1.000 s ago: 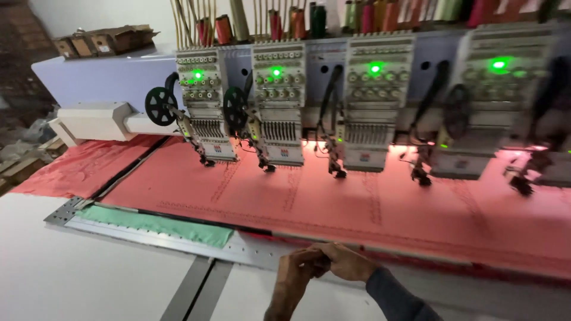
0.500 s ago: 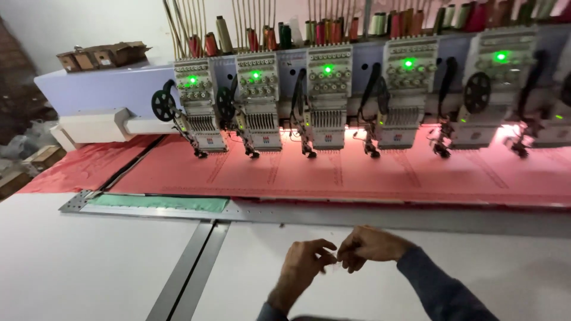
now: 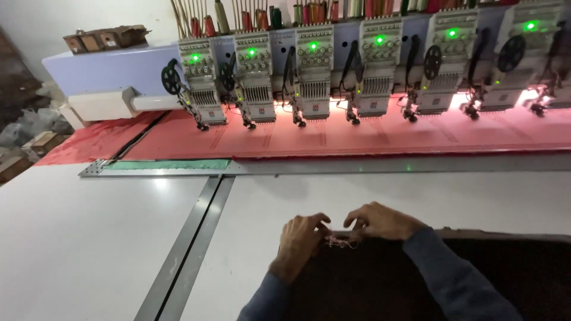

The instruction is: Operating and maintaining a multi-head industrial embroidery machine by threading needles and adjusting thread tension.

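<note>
Cardboard boxes (image 3: 107, 39), brown and open-topped, sit far left on the pale blue housing of the long multi-head embroidery machine (image 3: 369, 65) that runs across the far side. Below them, at the left edge, grey bundles and a wooden crate (image 3: 37, 142) lie on the floor. Red fabric (image 3: 333, 134) is stretched flat under the row of sewing heads, each showing a green light, with cones of coloured thread (image 3: 267, 15) standing along the top. A strip of green material (image 3: 169, 164) lies at the near left edge of the red fabric, beside a grey metal rail (image 3: 380, 166). Nearer to you spreads the white tabletop (image 3: 83, 238), split by a dark metal channel (image 3: 190, 238) running from far to near.

Your left hand (image 3: 300, 241) rests at the near edge of that tabletop, fingers curled and pinched on a small tangle of pale pink thread (image 3: 340, 240). Your right hand (image 3: 380, 221) is just beside it, fingers bent down and pinching the same tangle from the right. The thread sits between both hands, on the far edge of a dark cloth (image 3: 416, 279) that covers the near right.
</note>
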